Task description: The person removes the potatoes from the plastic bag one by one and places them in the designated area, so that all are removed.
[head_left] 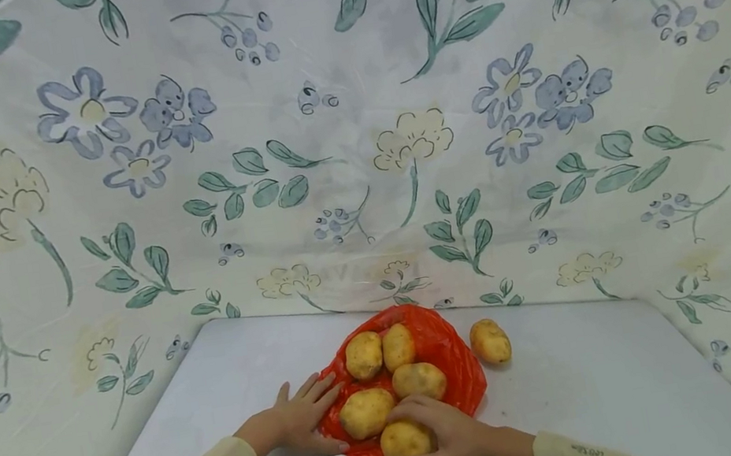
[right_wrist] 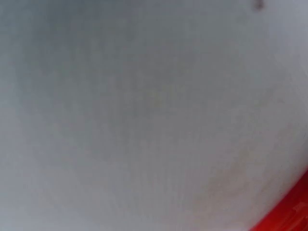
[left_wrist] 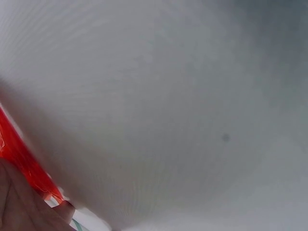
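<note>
A red plastic bag (head_left: 456, 373) lies spread on the white table, with several potatoes on top of it. My right hand (head_left: 450, 431) grips the nearest potato (head_left: 405, 442) at the bag's front edge, fingers over its top and thumb at its near side. Fingers spread, my left hand (head_left: 303, 420) rests on the bag's left edge. Beside it sits another potato (head_left: 368, 412), and farther back are a potato (head_left: 364, 356) and more of them. In the left wrist view the left hand (left_wrist: 24, 204) shows at the lower left corner against the red plastic.
A single potato (head_left: 490, 342) lies on the table right of the bag. The white table (head_left: 597, 375) ends at the back against a floral-patterned cloth (head_left: 370, 259), which also rises at both sides.
</note>
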Demonstrator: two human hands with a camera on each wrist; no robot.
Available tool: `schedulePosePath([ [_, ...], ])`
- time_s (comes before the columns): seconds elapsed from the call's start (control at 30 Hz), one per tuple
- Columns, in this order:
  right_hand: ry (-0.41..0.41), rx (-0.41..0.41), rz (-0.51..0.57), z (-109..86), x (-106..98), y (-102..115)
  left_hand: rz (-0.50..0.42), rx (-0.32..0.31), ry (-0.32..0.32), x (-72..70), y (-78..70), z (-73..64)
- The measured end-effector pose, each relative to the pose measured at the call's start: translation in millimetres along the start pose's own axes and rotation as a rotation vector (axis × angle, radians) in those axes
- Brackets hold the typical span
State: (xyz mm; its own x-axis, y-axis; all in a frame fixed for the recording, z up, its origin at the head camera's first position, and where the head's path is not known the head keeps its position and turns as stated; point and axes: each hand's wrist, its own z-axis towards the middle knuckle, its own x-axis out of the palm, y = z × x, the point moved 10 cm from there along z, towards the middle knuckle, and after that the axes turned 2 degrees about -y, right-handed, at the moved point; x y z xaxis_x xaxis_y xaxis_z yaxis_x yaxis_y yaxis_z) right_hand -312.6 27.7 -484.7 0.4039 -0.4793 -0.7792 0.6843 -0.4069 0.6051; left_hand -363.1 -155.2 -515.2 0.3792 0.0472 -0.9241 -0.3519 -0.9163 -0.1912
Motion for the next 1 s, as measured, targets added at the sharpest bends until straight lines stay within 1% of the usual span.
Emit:
schedulePosePath([
  [0.23,0.019,0.041,0.035,1.8,-1.0,-1.7,0.001,0.001,-0.001,-3.3,-1.7,-2.5],
  [0.37,0.037,0.068,0.042,0.0,0.2,-2.8,-0.006,-0.003,-0.004,-2.2,-1.1,-2.0],
  [0.6,0.060,0.091,0.053,-2.7,1.2,-2.4,0.001,0.000,-0.010,0.8,0.0,0.4],
  [0.8,0.062,0.144,0.089,-3.3,3.3,-8.5,-0.007,-0.001,-0.011,2.1,0.5,1.3],
  [1.0,0.057,0.152,0.130,-3.9,2.3,-9.1,-0.013,0.006,-0.005,2.1,1.0,3.0],
])
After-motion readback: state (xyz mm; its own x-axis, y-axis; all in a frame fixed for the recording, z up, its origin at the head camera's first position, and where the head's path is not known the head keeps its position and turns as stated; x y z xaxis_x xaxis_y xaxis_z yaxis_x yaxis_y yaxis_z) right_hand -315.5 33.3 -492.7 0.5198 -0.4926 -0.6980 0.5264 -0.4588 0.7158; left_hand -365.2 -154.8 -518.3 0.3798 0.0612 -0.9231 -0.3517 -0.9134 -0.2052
